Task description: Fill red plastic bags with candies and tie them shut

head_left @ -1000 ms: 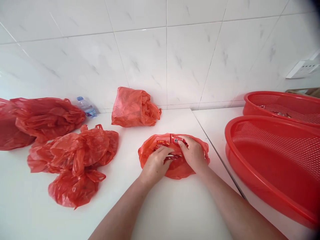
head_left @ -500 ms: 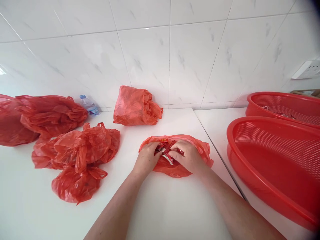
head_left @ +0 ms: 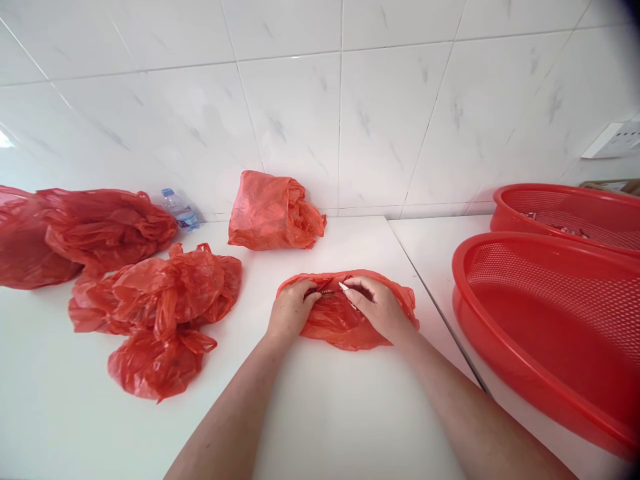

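Observation:
A thin red plastic bag (head_left: 345,330) lies with its mouth open on the white table in front of me. My left hand (head_left: 291,310) is at the bag's left side, thumb and fingers closed just inside the mouth; what they grip is hidden. Beside its thumb a small brownish strip (head_left: 327,292) shows in the bag. Over the right side of the mouth, my right hand (head_left: 374,305) is closed in a pinch on a red packet with a white strip (head_left: 343,287), now mostly covered by the fingers.
Knotted red bags (head_left: 165,293) are heaped at the left, with a water bottle (head_left: 181,210) behind them. A folded red bag (head_left: 265,212) rests by the tiled wall. Two red mesh baskets (head_left: 520,353) stand at the right, past a seam in the tabletop.
The red printed packet, spread between both hands before, has turned so that little but its white strip shows. More of the bag's inside is visible between my hands.

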`<state>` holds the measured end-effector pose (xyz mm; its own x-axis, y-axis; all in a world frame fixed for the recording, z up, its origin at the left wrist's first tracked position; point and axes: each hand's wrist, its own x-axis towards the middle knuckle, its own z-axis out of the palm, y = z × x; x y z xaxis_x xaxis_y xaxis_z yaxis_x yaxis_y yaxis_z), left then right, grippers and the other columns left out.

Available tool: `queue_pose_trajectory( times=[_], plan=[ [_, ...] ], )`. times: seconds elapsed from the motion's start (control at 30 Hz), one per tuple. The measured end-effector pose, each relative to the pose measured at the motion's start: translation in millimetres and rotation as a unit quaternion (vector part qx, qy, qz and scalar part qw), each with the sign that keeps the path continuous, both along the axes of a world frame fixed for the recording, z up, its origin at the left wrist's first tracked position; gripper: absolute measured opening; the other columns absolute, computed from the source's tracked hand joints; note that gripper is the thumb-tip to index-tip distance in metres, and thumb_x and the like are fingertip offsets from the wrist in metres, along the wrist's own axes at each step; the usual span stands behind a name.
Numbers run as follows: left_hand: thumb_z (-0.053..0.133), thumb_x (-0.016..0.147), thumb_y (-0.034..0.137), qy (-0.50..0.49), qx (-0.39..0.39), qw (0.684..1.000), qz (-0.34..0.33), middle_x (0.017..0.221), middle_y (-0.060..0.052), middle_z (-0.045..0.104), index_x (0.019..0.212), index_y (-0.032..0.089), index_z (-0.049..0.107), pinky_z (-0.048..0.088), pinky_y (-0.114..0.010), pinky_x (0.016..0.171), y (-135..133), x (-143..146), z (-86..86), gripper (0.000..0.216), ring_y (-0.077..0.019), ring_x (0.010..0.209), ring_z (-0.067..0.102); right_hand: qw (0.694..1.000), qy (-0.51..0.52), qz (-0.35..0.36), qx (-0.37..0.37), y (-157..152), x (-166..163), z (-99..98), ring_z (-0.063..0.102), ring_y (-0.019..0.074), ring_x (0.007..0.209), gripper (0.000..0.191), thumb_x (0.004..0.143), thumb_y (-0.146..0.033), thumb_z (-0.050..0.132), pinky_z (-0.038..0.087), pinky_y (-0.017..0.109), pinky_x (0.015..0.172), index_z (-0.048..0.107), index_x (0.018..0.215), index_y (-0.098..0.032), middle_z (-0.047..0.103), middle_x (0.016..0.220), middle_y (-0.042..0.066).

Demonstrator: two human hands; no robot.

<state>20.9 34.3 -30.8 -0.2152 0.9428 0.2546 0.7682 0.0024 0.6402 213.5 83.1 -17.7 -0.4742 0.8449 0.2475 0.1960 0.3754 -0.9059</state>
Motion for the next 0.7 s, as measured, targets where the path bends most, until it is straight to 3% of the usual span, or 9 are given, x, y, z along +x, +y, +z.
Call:
queue_pose_trajectory(
  times=[0.13, 0.37, 0.57, 0.7],
  plan=[
    [0.042, 0.087, 0.032, -0.034, 0.001, 0.999, 0.042, 0.086, 0.002, 0.067, 0.086, 0.028, 0.064, 0.043, -0.029, 0.068, 1.5, -2.0, -3.1, 0.022, -0.0166, 0.077, 0.058, 0.999, 0.033, -0.034, -0.005, 1.9, 0.1, 0.3, 0.060, 0.0162, 0.077, 0.027, 0.087, -0.045, 0.048, 0.049, 0.029, 0.067, 0.061, 0.097, -0.024, 0.066, 0.088, 0.001],
    [0.043, 0.087, 0.032, -0.046, 0.042, 0.996, 0.070, 0.077, 0.002, 0.065, 0.080, 0.025, 0.063, 0.042, -0.027, 0.062, 0.0, -2.2, -3.0, 0.022, -0.0146, 0.068, 0.056, 0.991, 0.026, -0.076, 0.102, 0.7, -0.8, 1.3, 0.059, 0.0183, 0.091, 0.022, 0.084, -0.036, 0.055, 0.049, 0.034, 0.082, 0.059, 0.101, -0.022, 0.064, 0.100, 0.004],
    [0.046, 0.086, 0.030, -0.038, 0.097, 0.994, 0.029, 0.096, 0.000, 0.068, 0.099, 0.028, 0.064, 0.046, -0.032, 0.077, -1.4, 3.9, 0.0, 0.022, -0.0192, 0.086, 0.061, 0.981, -0.014, -0.063, 0.182, 1.4, -3.8, -0.9, 0.055, 0.0227, 0.102, 0.034, 0.077, -0.032, 0.066, 0.048, 0.041, 0.088, 0.056, 0.108, -0.025, 0.058, 0.112, 0.006],
    [0.048, 0.086, 0.030, 0.034, 0.140, 0.989, 0.040, 0.106, -0.004, 0.065, 0.104, 0.026, 0.064, 0.043, -0.037, 0.090, -3.4, 3.8, 7.6, 0.025, -0.0226, 0.099, 0.057, 0.964, -0.032, -0.087, 0.250, 2.4, -1.0, 1.2, 0.055, 0.0208, 0.103, 0.017, 0.084, -0.027, 0.057, 0.046, 0.038, 0.091, 0.060, 0.101, -0.025, 0.059, 0.108, 0.004]
  ],
)
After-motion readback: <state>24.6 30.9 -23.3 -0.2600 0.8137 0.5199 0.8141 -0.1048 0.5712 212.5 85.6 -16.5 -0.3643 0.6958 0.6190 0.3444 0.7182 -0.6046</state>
